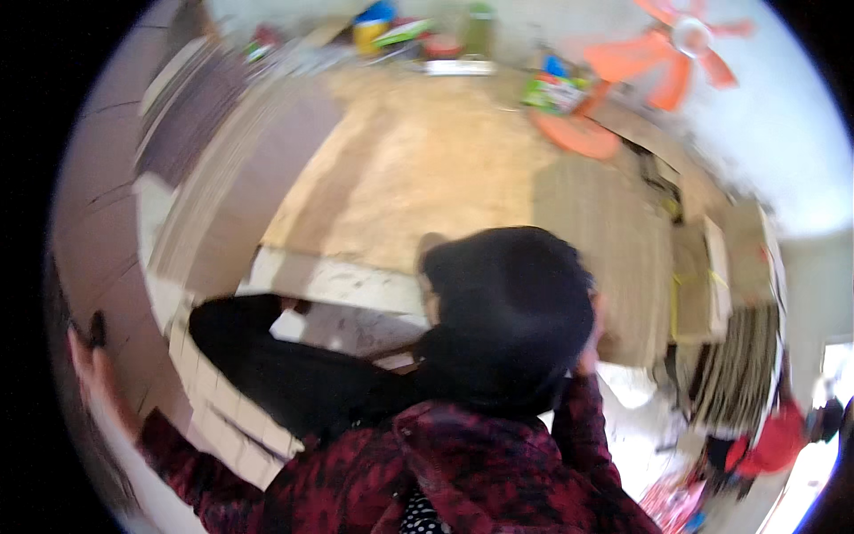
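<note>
My left hand [93, 369] is stretched far out to the left, at the outer edge of a large brown creased panel [107, 240] that looks like cardboard. A small black shape [96, 329] shows beside its fingers; blur and the picture's rim hide whether they grip anything. My right hand [592, 343] is partly hidden behind my bent knee in black cloth, close to a stack of flat brown cardboard [614, 258]; its fingers are mostly covered. Ahead lies a tan board-like surface [418, 169], with another stack of cardboard sheets [249, 178] on its left.
An orange fan [663, 49] stands at the back right. Bagged and coloured odds and ends [418, 36] line the back wall. On the right are an open carton [698, 280] and bundled cardboard [738, 369]. Farther off is a person in red [774, 436].
</note>
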A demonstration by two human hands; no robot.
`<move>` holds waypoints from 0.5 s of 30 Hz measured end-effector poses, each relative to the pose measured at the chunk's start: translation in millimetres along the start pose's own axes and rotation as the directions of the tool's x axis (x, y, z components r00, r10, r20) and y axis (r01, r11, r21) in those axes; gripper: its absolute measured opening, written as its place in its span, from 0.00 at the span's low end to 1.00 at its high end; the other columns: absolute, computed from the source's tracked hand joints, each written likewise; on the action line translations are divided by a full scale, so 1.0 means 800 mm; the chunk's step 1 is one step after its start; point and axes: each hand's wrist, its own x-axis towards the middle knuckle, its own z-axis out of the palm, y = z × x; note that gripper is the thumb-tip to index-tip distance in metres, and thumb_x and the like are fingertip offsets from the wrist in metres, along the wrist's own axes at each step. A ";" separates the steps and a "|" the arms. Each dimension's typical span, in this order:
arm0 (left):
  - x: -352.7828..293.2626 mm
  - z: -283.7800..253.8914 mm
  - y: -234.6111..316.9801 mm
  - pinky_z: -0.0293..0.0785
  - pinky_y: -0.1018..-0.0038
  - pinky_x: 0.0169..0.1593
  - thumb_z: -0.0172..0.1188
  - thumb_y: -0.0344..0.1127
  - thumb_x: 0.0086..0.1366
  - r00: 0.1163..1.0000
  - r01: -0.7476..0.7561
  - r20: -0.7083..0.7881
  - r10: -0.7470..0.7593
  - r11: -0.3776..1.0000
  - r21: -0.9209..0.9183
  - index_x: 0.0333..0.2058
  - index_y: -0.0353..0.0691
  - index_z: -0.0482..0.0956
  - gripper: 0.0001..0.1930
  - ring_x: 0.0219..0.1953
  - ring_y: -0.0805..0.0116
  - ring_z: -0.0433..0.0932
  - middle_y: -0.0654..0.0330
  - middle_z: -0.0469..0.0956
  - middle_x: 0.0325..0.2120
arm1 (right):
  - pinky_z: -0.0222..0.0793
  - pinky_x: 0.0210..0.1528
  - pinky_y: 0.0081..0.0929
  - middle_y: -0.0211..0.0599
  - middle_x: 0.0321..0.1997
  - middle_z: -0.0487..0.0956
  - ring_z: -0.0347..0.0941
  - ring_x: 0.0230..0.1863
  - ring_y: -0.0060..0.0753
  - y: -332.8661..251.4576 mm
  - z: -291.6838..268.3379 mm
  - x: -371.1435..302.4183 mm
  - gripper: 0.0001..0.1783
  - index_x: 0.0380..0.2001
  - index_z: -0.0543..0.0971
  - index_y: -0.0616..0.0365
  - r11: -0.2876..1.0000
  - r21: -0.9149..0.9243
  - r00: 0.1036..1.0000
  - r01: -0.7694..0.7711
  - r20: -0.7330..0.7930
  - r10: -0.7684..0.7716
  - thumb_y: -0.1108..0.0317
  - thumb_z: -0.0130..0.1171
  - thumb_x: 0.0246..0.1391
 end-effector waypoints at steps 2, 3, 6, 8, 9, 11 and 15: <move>-0.055 -0.011 0.005 0.63 0.70 0.59 0.47 0.26 0.53 0.997 0.056 -0.054 -0.047 0.983 0.178 0.59 0.34 0.65 0.31 0.53 0.60 0.70 0.52 0.71 0.52 | 0.68 0.49 0.43 0.51 0.49 0.68 0.68 0.49 0.56 -0.002 0.010 -0.007 0.34 0.55 0.66 0.58 0.998 -0.042 0.998 0.054 -0.011 -0.055 0.72 0.60 0.40; -0.071 -0.011 0.006 0.62 0.70 0.59 0.47 0.25 0.50 0.997 0.070 -0.052 -0.059 0.967 0.246 0.58 0.34 0.65 0.32 0.53 0.59 0.69 0.51 0.70 0.52 | 0.68 0.50 0.43 0.51 0.49 0.68 0.68 0.49 0.55 0.001 0.015 -0.008 0.34 0.55 0.66 0.58 0.996 -0.044 0.996 0.077 -0.030 -0.079 0.72 0.60 0.40; -0.114 -0.004 0.006 0.65 0.75 0.52 0.49 0.21 0.52 0.977 0.211 -0.079 -0.197 0.860 0.464 0.54 0.32 0.69 0.26 0.46 0.63 0.73 0.53 0.77 0.42 | 0.68 0.50 0.42 0.50 0.49 0.68 0.68 0.49 0.54 0.008 0.017 -0.002 0.33 0.55 0.66 0.58 0.989 -0.053 0.984 0.139 -0.105 -0.144 0.72 0.60 0.41; -0.149 -0.031 -0.004 0.67 0.77 0.50 0.54 0.21 0.56 0.961 0.273 -0.118 -0.251 0.932 0.239 0.55 0.36 0.69 0.26 0.43 0.68 0.74 0.55 0.78 0.40 | 0.68 0.50 0.42 0.49 0.50 0.68 0.68 0.49 0.53 0.002 0.026 0.007 0.33 0.55 0.66 0.58 0.982 -0.021 0.975 0.186 -0.117 -0.187 0.72 0.60 0.42; -0.170 -0.043 -0.020 0.67 0.78 0.49 0.55 0.22 0.57 0.930 0.361 -0.181 -0.320 0.888 0.285 0.56 0.36 0.69 0.26 0.44 0.71 0.74 0.57 0.78 0.42 | 0.68 0.50 0.42 0.49 0.50 0.68 0.68 0.49 0.52 -0.003 0.028 0.014 0.33 0.55 0.66 0.59 0.979 -0.009 0.971 0.206 -0.122 -0.205 0.71 0.60 0.42; -0.200 -0.056 -0.022 0.68 0.78 0.49 0.55 0.21 0.57 0.865 0.491 -0.232 -0.444 0.844 0.216 0.57 0.37 0.68 0.26 0.45 0.71 0.74 0.58 0.77 0.44 | 0.68 0.51 0.41 0.48 0.50 0.69 0.69 0.49 0.51 -0.013 0.030 0.028 0.32 0.55 0.66 0.59 0.974 0.020 0.966 0.227 -0.129 -0.223 0.71 0.60 0.43; -0.266 -0.071 -0.043 0.69 0.77 0.50 0.55 0.20 0.57 0.786 0.608 -0.264 -0.560 0.777 0.164 0.58 0.36 0.66 0.27 0.44 0.70 0.74 0.56 0.76 0.45 | 0.68 0.51 0.40 0.46 0.50 0.69 0.69 0.49 0.49 -0.017 0.029 0.052 0.31 0.55 0.66 0.59 0.969 0.108 0.968 0.222 -0.147 -0.205 0.71 0.60 0.44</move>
